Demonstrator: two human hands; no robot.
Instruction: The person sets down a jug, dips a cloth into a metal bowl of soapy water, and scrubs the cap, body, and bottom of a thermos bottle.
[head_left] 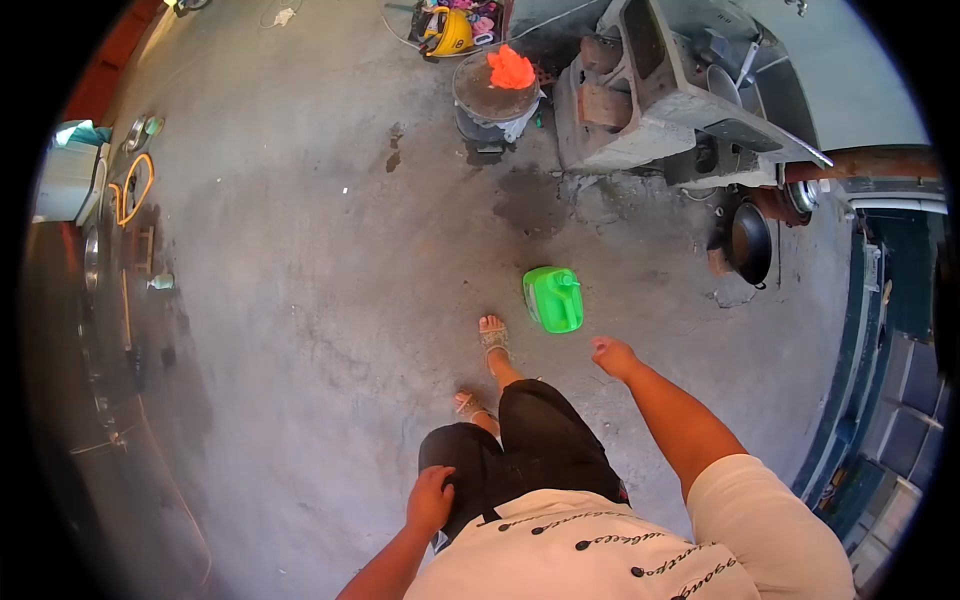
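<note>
A bright green plastic jug (556, 300) with a handle and a cap stands on the grey concrete floor, just ahead of my feet. My right hand (612, 356) is stretched out to the right of the jug, apart from it; its fingers look curled, and whether anything is in them is too small to tell. Against the dark shorts (545, 430), at my left thigh, rests my left hand (432, 497), with its fingers partly hidden and bent.
A round lidded bin (490, 90) with an orange-red cloth (511, 68) on top stands ahead. Concrete blocks and a sink (770, 90) are at the upper right, with a black wok (749, 243) below. An orange hose (140, 185) lies at the left.
</note>
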